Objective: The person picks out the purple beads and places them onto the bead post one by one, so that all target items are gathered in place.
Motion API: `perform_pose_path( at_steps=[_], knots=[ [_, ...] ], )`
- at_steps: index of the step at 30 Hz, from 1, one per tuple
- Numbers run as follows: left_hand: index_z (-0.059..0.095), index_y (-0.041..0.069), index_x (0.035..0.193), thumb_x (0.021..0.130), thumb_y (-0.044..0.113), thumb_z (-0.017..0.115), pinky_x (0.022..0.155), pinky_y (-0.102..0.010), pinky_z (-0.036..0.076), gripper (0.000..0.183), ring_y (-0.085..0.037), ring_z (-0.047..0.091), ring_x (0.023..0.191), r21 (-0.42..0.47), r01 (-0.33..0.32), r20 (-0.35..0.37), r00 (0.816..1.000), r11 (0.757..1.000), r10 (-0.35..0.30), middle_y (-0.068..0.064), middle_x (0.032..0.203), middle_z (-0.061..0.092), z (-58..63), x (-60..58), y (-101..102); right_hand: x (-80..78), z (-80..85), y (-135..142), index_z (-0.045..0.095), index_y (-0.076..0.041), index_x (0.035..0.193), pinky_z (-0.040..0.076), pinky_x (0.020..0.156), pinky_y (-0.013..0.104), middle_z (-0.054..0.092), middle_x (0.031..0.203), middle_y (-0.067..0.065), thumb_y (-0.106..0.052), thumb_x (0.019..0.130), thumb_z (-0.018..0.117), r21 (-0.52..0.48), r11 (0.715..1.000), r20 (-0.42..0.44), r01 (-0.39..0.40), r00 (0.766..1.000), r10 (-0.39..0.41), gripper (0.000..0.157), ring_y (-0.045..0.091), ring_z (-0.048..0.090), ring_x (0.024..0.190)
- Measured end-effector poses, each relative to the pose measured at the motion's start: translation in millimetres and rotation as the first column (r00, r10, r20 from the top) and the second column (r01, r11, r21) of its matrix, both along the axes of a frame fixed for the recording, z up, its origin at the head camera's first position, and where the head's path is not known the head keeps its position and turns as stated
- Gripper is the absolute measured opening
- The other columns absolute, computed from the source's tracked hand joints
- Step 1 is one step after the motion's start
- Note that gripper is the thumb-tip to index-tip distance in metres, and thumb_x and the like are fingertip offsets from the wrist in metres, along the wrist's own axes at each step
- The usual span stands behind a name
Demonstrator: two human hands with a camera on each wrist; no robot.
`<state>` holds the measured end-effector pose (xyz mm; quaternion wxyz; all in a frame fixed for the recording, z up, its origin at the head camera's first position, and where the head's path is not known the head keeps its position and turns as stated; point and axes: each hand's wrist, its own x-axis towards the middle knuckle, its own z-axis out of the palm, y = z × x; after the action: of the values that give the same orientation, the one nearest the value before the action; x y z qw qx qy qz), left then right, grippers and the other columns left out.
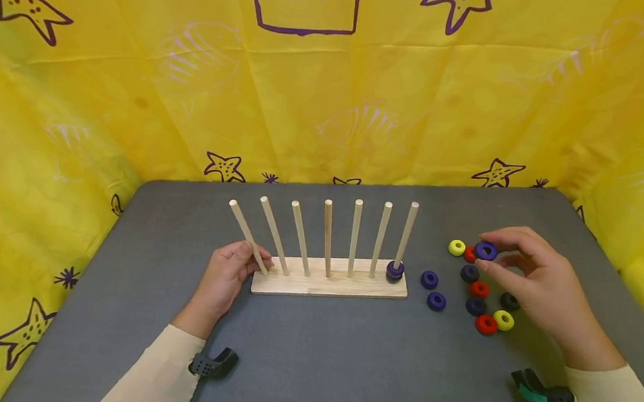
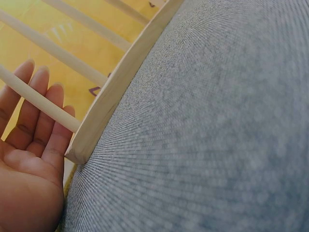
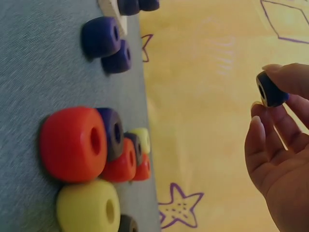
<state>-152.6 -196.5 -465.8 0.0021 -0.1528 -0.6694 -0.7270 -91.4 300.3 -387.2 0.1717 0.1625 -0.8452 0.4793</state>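
My left hand (image 1: 229,272) rests at the left end of a wooden peg stand (image 1: 325,285), fingers loosely extended behind the end peg (image 1: 248,238). The left wrist view shows these fingers (image 2: 36,104) past the peg, the lowest beside the base. Between thumb and fingertips, my right hand (image 1: 543,284) pinches a purple ring (image 1: 486,251), raised over the loose rings. In the right wrist view, the held ring (image 3: 271,90) shows its hole side-on. Dark purple rings (image 1: 394,271) sit stacked low on the rightmost peg; the other pegs are bare.
Loose rings lie right of the stand: two purple ones (image 1: 429,279) nearest it, then a cluster with red (image 1: 486,325), yellow (image 1: 503,320) and dark rings (image 1: 509,301). A yellow patterned cloth (image 1: 320,97) hangs behind the grey table (image 1: 329,363).
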Motion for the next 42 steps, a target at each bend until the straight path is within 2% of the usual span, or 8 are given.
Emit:
perform_pose_path(
  at_steps=[7, 18, 31, 42],
  knots=[
    [0.063, -0.027, 0.11, 0.119, 0.026, 0.047, 0.091, -0.031, 0.059, 0.056, -0.021, 0.075, 0.098, 0.0, 0.003, 0.001, 1.0, 1.0, -0.003, -0.008, 0.099, 0.076, 0.5, -1.8, 0.3, -6.5, 7.5, -6.5, 0.073, 0.005, 0.125, 0.053, 0.087, 0.013, 0.069, 0.119, 0.006, 0.026, 0.083, 0.08, 0.019, 1.0, -0.058, -0.018, 0.998, 0.019, 0.048, 0.012, 0.066, 0.098],
    [0.064, -0.025, 0.109, 0.119, 0.027, 0.047, 0.092, -0.031, 0.059, 0.055, -0.02, 0.075, 0.098, -0.005, -0.007, 0.009, 1.0, 1.0, 0.007, -0.01, 0.1, 0.076, 1.2, -2.9, 1.8, -9.8, 19.6, -14.2, 0.074, 0.004, 0.125, 0.054, 0.086, 0.014, 0.068, 0.118, 0.007, 0.026, 0.083, 0.081, 0.009, 0.999, -0.069, -0.03, 0.997, 0.031, 0.049, 0.013, 0.065, 0.1],
    [0.065, -0.024, 0.109, 0.119, 0.029, 0.049, 0.091, -0.031, 0.059, 0.056, -0.02, 0.075, 0.098, -0.006, -0.002, 0.011, 1.0, 1.0, 0.002, -0.008, 0.099, 0.076, -0.2, -1.9, -0.5, -13.2, 33.4, -29.9, 0.073, 0.008, 0.124, 0.056, 0.087, 0.017, 0.067, 0.117, 0.014, 0.033, 0.077, 0.08, -0.021, 0.993, -0.154, -0.117, 0.982, 0.112, 0.053, 0.017, 0.065, 0.1],
    [0.068, -0.02, 0.108, 0.118, 0.034, 0.051, 0.092, -0.032, 0.059, 0.057, -0.021, 0.075, 0.099, -0.008, 0.0, 0.013, 1.0, 1.0, 0.0, -0.009, 0.099, 0.076, -1.2, -1.9, -0.7, -13.4, 50.3, -46.5, 0.074, 0.007, 0.124, 0.057, 0.085, 0.019, 0.067, 0.118, 0.015, 0.031, 0.076, 0.082, -0.013, 0.984, -0.183, -0.18, 0.968, 0.174, 0.054, 0.019, 0.066, 0.098]
  ],
)
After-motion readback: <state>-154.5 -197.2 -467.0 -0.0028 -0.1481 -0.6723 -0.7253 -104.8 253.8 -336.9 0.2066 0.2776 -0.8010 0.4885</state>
